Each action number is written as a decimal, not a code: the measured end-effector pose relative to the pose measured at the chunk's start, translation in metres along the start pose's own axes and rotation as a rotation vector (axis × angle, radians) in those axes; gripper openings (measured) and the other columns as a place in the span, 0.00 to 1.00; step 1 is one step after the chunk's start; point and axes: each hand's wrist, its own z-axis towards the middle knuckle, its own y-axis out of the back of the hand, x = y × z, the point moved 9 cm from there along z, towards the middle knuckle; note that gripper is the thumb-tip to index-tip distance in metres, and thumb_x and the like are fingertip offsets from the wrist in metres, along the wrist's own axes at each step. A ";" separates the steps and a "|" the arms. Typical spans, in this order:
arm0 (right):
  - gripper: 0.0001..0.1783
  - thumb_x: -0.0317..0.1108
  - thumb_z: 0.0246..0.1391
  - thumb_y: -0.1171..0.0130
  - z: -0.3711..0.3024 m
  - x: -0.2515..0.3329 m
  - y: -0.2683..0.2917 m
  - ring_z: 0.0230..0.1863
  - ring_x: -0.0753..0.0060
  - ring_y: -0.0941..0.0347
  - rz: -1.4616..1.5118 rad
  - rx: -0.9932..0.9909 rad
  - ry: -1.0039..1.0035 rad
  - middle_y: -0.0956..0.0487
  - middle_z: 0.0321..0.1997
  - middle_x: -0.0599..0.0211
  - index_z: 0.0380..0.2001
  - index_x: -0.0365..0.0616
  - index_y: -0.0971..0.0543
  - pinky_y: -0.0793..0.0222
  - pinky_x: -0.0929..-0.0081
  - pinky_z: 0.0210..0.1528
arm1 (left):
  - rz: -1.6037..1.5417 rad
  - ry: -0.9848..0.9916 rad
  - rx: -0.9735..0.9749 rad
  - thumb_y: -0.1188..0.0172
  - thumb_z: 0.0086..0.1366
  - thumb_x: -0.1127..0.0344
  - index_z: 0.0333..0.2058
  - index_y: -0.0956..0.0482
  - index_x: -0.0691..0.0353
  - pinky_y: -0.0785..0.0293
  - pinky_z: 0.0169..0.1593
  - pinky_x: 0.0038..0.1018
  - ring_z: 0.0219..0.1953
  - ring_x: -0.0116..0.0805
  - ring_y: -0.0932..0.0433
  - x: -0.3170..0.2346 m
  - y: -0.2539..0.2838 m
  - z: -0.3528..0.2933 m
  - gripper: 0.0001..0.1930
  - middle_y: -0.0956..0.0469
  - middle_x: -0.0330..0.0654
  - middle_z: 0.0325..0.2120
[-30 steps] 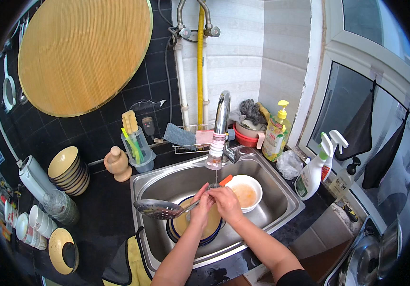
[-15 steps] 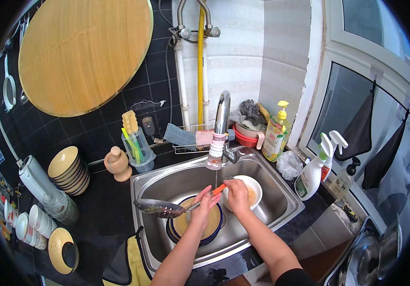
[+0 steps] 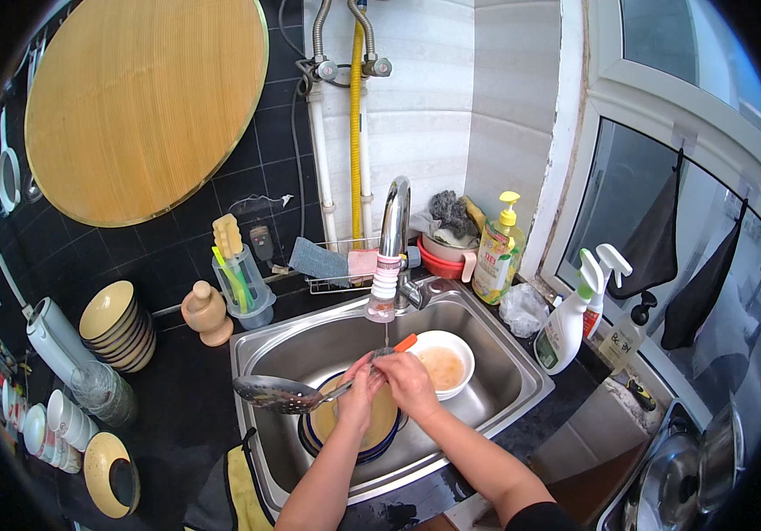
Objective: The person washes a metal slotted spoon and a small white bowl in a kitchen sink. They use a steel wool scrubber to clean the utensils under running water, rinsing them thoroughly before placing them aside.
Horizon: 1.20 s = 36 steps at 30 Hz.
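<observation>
A dark slotted spoon (image 3: 276, 395) with an orange handle end (image 3: 405, 342) lies across both my hands above the sink (image 3: 495, 403). My left hand (image 3: 358, 396) is closed round its shaft. My right hand (image 3: 405, 380) is closed on a grey scrubber (image 3: 383, 352), pressing it against the handle just below the orange part. Water trickles from the faucet (image 3: 391, 221) right over the hands. Under the spoon, beige bowls with blue rims (image 3: 308, 432) sit in the basin, partly hidden by my left hand. A white bowl (image 3: 465, 354) holding cloudy orange liquid stands to the right.
Left of the sink are stacked bowls (image 3: 124, 327), a wooden pestle-shaped piece (image 3: 208, 315) and a utensil holder (image 3: 246, 288). A yellow-capped soap bottle (image 3: 495, 257) and spray bottles (image 3: 564, 332) stand on the right. A yellow and grey cloth (image 3: 241, 487) hangs at the front left.
My right hand and the scrubber have moved down the handle from its orange end, closer to my left hand. My left hand has closed round the shaft. The whole view has shifted slightly.
</observation>
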 end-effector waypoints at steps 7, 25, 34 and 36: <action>0.13 0.17 0.41 0.46 -0.003 -0.036 0.012 0.39 0.54 0.27 -0.045 -0.110 -0.098 0.22 0.34 0.56 0.33 0.38 0.22 0.30 0.64 0.43 | 0.019 0.020 0.028 0.56 0.69 0.64 0.50 0.33 0.73 0.27 0.52 0.34 0.45 0.47 0.23 -0.002 -0.006 -0.003 0.18 0.29 0.57 0.46; 0.07 0.20 0.46 0.45 -0.005 -0.070 0.028 0.36 0.55 0.26 -0.086 -0.272 -0.346 0.23 0.31 0.56 0.30 0.40 0.21 0.30 0.66 0.39 | 0.085 0.018 0.057 0.54 0.67 0.63 0.49 0.36 0.74 0.29 0.55 0.36 0.48 0.49 0.26 -0.011 -0.013 -0.009 0.19 0.32 0.55 0.49; 0.07 0.19 0.45 0.45 -0.003 -0.062 0.026 0.35 0.54 0.27 -0.164 -0.214 -0.256 0.23 0.31 0.56 0.29 0.38 0.21 0.30 0.64 0.39 | 0.145 -0.018 0.066 0.54 0.68 0.63 0.49 0.35 0.75 0.29 0.55 0.36 0.47 0.51 0.25 -0.013 -0.015 -0.014 0.19 0.32 0.55 0.50; 0.08 0.18 0.44 0.46 -0.007 -0.075 0.028 0.35 0.54 0.27 -0.184 -0.221 -0.319 0.24 0.31 0.56 0.30 0.38 0.21 0.30 0.64 0.39 | 0.125 -0.027 0.089 0.54 0.68 0.64 0.49 0.34 0.75 0.28 0.54 0.34 0.46 0.49 0.24 -0.010 -0.014 -0.009 0.18 0.31 0.54 0.48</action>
